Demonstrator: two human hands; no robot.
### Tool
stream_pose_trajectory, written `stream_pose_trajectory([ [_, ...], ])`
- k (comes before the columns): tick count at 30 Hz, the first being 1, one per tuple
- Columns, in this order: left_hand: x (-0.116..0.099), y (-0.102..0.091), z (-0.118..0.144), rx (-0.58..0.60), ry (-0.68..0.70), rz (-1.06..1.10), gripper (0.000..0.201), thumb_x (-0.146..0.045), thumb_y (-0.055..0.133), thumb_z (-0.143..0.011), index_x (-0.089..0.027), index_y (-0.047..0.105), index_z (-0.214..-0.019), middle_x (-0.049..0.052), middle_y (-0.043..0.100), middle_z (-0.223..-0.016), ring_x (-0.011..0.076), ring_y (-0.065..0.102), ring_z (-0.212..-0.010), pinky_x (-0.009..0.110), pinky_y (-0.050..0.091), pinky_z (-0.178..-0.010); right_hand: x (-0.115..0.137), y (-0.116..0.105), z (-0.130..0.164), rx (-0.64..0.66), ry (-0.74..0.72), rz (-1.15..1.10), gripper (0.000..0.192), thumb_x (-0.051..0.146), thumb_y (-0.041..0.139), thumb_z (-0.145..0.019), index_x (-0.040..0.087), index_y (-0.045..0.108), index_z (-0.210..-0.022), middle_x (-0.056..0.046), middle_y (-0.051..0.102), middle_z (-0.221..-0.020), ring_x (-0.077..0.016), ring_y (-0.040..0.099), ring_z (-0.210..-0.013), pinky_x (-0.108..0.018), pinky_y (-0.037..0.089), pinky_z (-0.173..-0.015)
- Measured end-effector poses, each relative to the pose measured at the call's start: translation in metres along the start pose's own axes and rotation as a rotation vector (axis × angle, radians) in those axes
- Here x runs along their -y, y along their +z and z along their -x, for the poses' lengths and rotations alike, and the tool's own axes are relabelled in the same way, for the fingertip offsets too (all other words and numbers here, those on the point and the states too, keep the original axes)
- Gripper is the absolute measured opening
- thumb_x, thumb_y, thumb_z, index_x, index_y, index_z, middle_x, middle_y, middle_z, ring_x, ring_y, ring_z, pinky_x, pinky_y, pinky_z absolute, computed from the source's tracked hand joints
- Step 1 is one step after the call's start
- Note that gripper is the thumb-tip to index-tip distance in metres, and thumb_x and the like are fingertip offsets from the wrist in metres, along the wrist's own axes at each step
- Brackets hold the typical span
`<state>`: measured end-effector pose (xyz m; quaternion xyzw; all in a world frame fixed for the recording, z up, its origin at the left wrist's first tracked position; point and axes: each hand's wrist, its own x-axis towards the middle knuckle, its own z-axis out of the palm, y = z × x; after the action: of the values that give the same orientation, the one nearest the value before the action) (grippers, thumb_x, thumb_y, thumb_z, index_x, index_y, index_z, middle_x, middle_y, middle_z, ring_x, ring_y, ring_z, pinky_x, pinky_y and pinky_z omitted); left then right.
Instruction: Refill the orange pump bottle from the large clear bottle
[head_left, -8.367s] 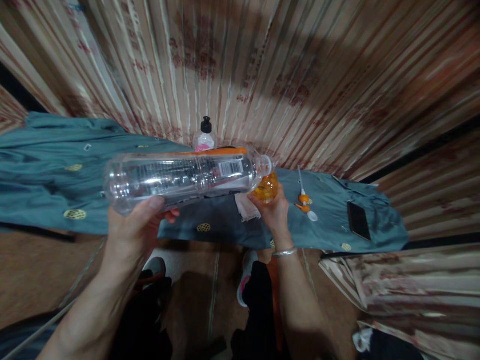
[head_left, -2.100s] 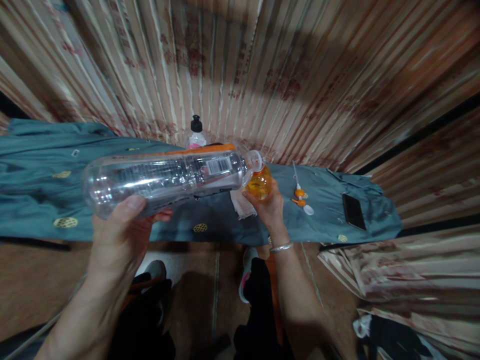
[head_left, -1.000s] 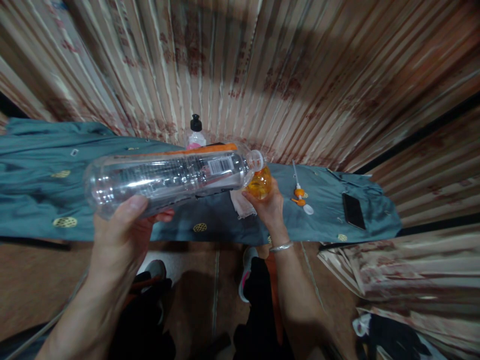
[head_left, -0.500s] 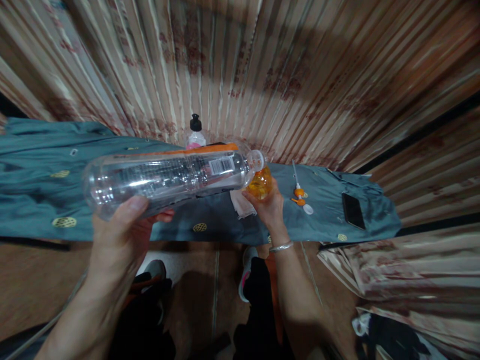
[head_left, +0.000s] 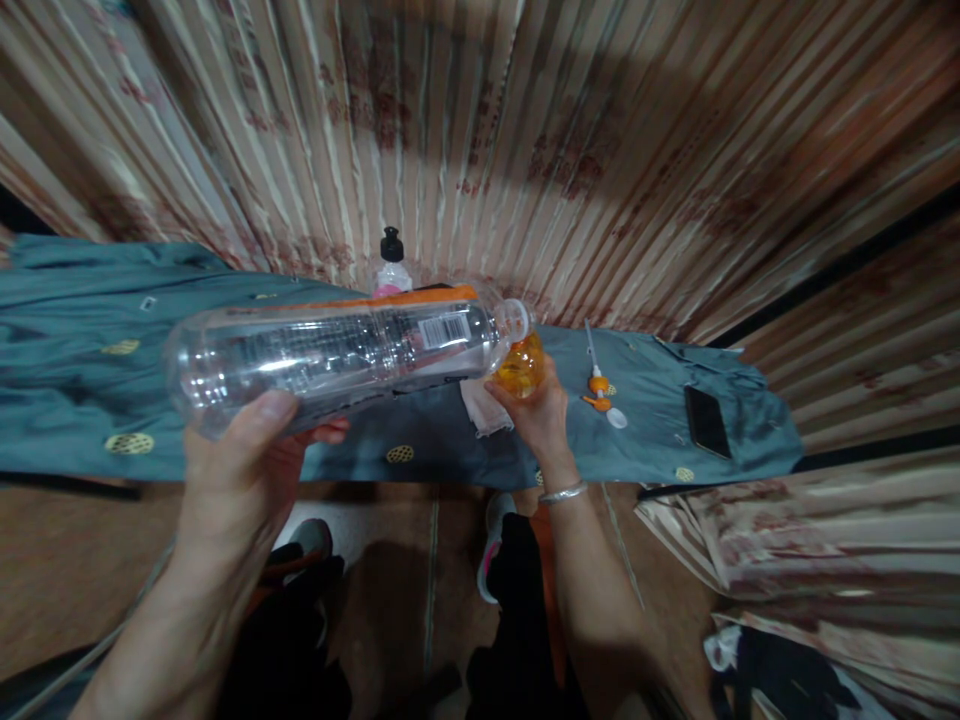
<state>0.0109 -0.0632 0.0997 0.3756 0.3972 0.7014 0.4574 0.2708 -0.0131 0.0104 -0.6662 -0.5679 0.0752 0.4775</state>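
Observation:
My left hand grips the base end of a large clear plastic bottle, held on its side with its open mouth pointing right. The mouth rests over a small container of orange liquid, which my right hand holds on the blue-grey cloth. The bottle carries a barcode label and an orange strip along its upper side. A crumpled white tissue lies just left of my right hand. A silver bangle circles my right wrist.
A white bottle with a black cap stands behind the large bottle against the striped curtain. An orange-and-white pump nozzle and a black phone lie on the cloth to the right. My shoes show on the brown floor below.
Over the last second nothing has visibly moved. Compared with 8.4 s ago, the bottle and both hands sit slightly further left in view.

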Motion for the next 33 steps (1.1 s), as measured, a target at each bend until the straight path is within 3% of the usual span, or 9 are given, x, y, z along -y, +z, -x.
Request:
stream_pose_trajectory([
  [33, -0.0001, 0.0, -0.0004, 0.021, 0.021, 0.013, 0.013, -0.025, 0.077, -0.056, -0.024, 0.07, -0.067, -0.003, 0.069, -0.05, 0.0137, 0.062, -0.042, 0.019, 0.054, -0.038, 0.0034, -0.0015, 0.0003, 0.001, 0.001, -0.011, 0.07, 0.045, 0.085, -0.064, 0.019, 0.057, -0.123, -0.012, 0.073, -0.119, -0.0298, 0.071, -0.107, -0.045, 0.056, -0.093],
])
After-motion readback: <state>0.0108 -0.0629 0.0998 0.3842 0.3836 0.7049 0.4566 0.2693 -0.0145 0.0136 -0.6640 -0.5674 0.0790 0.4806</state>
